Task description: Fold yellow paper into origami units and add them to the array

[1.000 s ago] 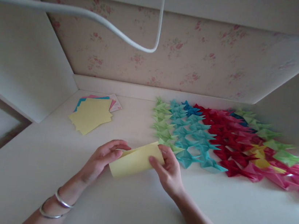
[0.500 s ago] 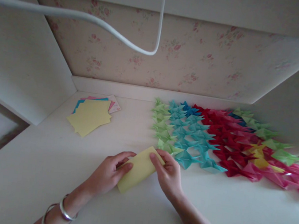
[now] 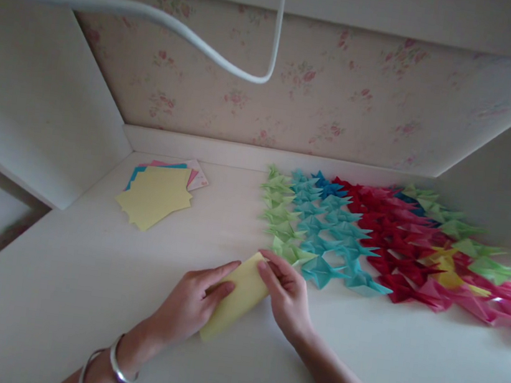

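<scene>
Two bracelets (image 3: 112,366) are sitting on the left wrist, nearest the camera. The left hand (image 3: 191,305) is pressing flat on the folded yellow paper (image 3: 238,295), fingers spread over its left half, grip not clenched, just pinning it to the bench (image 3: 401,374). The right hand (image 3: 287,295) is touching the paper's far right corner, fingertips (image 3: 264,267) pinching or creasing the edge; can't tell if the grip is fully closing on it.

Paper is lying flat on the bench, just near of the origami spread. Long axis is running diagonally, near-left to far-right, far end pointing at the green pieces. Judging by look: very light, thin, floppy, easily creased or torn, likely sliding on the smooth bench, so best held at edges and corners while pinned flat.

Beyond the paper, rows of folded origami pieces (image 3: 371,244) are lying green, blue, red, pink, yellow. Left of these, well apart, a stack of flat sheets (image 3: 156,194). A white cable (image 3: 208,53) is hanging above, in front of the floral wall (image 3: 342,102).
</scene>
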The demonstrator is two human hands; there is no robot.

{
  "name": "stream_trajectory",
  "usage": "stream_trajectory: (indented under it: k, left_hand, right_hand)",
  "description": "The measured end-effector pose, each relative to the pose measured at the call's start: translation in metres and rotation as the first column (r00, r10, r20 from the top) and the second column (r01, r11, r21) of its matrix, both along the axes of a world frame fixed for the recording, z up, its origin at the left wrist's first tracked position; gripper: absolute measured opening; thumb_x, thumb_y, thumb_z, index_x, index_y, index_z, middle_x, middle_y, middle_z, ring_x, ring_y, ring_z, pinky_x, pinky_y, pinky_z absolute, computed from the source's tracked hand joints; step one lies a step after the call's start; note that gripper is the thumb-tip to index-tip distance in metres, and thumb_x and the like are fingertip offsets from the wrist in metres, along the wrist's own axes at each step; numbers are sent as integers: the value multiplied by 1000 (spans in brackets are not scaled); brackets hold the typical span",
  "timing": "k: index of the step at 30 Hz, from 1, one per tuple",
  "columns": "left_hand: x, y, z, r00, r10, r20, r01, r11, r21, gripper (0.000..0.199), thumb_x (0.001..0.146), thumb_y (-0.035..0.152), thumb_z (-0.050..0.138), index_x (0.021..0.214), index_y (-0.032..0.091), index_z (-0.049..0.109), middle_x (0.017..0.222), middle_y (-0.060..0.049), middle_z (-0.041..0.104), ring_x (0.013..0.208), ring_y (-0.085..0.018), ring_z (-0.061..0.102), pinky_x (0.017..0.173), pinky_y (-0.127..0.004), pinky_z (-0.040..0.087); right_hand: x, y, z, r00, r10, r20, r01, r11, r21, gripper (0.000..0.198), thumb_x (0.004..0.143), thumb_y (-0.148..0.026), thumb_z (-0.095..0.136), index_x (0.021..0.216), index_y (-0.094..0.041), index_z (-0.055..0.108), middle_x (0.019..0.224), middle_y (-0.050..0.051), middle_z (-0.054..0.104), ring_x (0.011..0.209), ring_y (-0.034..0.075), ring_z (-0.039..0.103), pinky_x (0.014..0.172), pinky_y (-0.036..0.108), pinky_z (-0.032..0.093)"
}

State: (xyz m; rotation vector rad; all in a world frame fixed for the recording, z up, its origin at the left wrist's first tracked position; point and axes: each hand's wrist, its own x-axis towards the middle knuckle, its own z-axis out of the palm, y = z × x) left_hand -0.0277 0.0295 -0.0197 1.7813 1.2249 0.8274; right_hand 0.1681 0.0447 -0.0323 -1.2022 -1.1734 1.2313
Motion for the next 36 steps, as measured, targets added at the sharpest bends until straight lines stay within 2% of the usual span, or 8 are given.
stream_trajectory:
  k: [5, 11, 19, 24, 29, 32, 36]
  left_hand:
    - [0, 0, 2, 1000, -20, 14, 20, 1000, -4, 36, 94, 28, 57, 129, 21, 65, 124, -4, 72, 105, -23, 72, 93, -30, 57]
    - [-1, 2, -1, 1000, -17, 8, 17, 1000, 25, 36, 95, 27, 56, 129, 23, 65, 123, -4, 72, 105, -23, 72, 93, -30, 57]
    - [-2, 0, -2, 999, -26, -31, 27, 999, 19, 40, 97, 29, 53, 135, 22, 59, 119, -5, 74, 97, -21, 74, 87, -26, 58]
    - [-3, 0, -3, 999, -46, -25, 47, 998, 32, 38, 98, 28, 51, 134, 23, 61, 122, -4, 73, 102, -21, 72, 90, -27, 57]
    - [-2, 1, -4, 998, -40, -39, 42, 997, 59, 37, 99, 26, 48, 133, 23, 61, 126, -3, 70, 109, -21, 70, 97, -30, 54]
    - [-2, 1, -4, 998, -51, -40, 54, 996, 74, 37, 98, 24, 48, 132, 23, 62, 125, -3, 71, 109, -21, 70, 98, -29, 54]
    - [-2, 0, -4, 997, -67, -42, 70, 995, 73, 36, 98, 23, 49, 130, 23, 64, 121, -3, 73, 105, -20, 71, 94, -27, 55]
  right_hand:
    - [1, -1, 1, 996, 20, 88, -20, 1000, 2, 34, 87, -45, 65, 109, -21, 77, 110, 7, 76, 102, 26, 69, 88, 34, 54]
    - [0, 1, 0, 997, -13, 71, 15, 1000, -26, 36, 85, -45, 67, 109, -20, 77, 98, 7, 78, 89, 25, 71, 73, 31, 56]
    - [1, 1, -1, 1000, -16, 11, 17, 999, -30, 31, 85, -43, 67, 104, -21, 78, 96, 6, 77, 87, 22, 68, 72, 27, 53]
    - [0, 1, 0, 999, -28, -35, 27, 998, -50, 35, 84, -45, 66, 107, -20, 77, 85, 5, 75, 74, 19, 65, 60, 24, 50]
    - [0, -1, -2, 999, -19, 31, 19, 1000, 3, 35, 86, -44, 65, 112, -21, 75, 89, 5, 76, 77, 20, 67, 65, 27, 54]
    - [0, -1, -4, 995, -30, 90, 25, 998, 57, 28, 86, -40, 67, 104, -22, 77, 94, 6, 76, 81, 21, 69, 71, 29, 55]
    - [-1, 0, -3, 998, -38, 47, 36, 998, 54, 21, 84, -38, 69, 93, -20, 75, 80, 5, 75, 70, 18, 66, 62, 25, 53]
